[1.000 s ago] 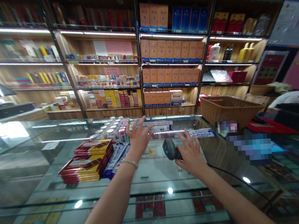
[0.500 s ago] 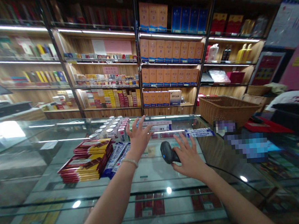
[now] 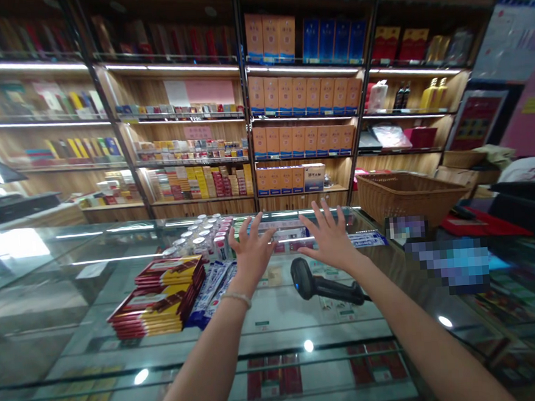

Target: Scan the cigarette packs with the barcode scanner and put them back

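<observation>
My left hand (image 3: 250,252) is raised over the glass counter (image 3: 276,322) with fingers spread, holding nothing. My right hand (image 3: 328,236) is lifted beside it, also spread and empty. A black barcode scanner (image 3: 321,284) lies on the glass just below my right wrist, its cable trailing right. Left of my left hand sit two stacks of red-and-yellow chocolate bars (image 3: 161,290), blue-and-white packets (image 3: 212,287), and a group of small capped bottles (image 3: 201,235). Long flat boxes (image 3: 283,231) lie on the counter beyond my fingertips.
A wicker basket (image 3: 409,196) stands on the counter at the right. Wooden shelves (image 3: 303,118) with orange, blue and red boxes fill the back wall. A person in white (image 3: 528,170) is at the far right. Goods show under the glass.
My right hand let go of the scanner, which now lies on the glass, and rose forward with fingers spread. My left hand stayed raised and open.
</observation>
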### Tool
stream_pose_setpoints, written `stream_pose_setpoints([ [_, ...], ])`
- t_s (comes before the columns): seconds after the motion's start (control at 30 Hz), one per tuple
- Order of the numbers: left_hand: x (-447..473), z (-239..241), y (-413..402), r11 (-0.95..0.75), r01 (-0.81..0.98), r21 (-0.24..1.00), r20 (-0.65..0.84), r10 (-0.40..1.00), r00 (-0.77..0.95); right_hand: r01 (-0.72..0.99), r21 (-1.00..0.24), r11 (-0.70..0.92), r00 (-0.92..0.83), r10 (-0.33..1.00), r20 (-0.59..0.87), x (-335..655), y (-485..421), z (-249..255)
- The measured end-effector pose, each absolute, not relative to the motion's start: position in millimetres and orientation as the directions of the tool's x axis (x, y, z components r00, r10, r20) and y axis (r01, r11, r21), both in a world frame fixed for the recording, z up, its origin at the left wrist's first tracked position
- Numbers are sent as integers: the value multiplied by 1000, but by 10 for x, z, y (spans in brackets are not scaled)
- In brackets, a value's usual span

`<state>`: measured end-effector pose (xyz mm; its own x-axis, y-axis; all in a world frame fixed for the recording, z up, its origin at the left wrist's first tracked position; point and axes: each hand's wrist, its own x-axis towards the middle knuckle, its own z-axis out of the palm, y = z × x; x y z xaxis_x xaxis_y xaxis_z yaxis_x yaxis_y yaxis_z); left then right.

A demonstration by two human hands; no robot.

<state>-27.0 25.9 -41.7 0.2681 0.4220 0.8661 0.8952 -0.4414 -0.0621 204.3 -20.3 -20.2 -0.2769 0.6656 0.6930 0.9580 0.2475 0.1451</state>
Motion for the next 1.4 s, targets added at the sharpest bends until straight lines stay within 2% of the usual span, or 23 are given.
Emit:
stream_pose_setpoints([
  [0.3, -263, -413, 256, -447, 893, -44, 853, 448, 266, 947, 157, 279, -291, 547, 785, 2090, 18, -456],
  [0.5, -206, -389, 203, -486, 867, -114, 842, 415, 343, 954, 133, 270, -255, 489, 834, 2092, -8, -551],
  [0.77, -173, -380, 166, -504, 849, -159, 833, 394, 389, 957, 35, 287, -182, 505, 843, 2115, -24, -558],
  [1.03, -188, -425, 194, -541, 820, -189, 854, 323, 409, 951, -111, 287, -96, 620, 778, 2143, -108, -486],
  [1.4, -183, -444, 216, -505, 839, -205, 904, 231, 359, 934, -109, 341, -138, 624, 769, 2114, -133, -479],
])
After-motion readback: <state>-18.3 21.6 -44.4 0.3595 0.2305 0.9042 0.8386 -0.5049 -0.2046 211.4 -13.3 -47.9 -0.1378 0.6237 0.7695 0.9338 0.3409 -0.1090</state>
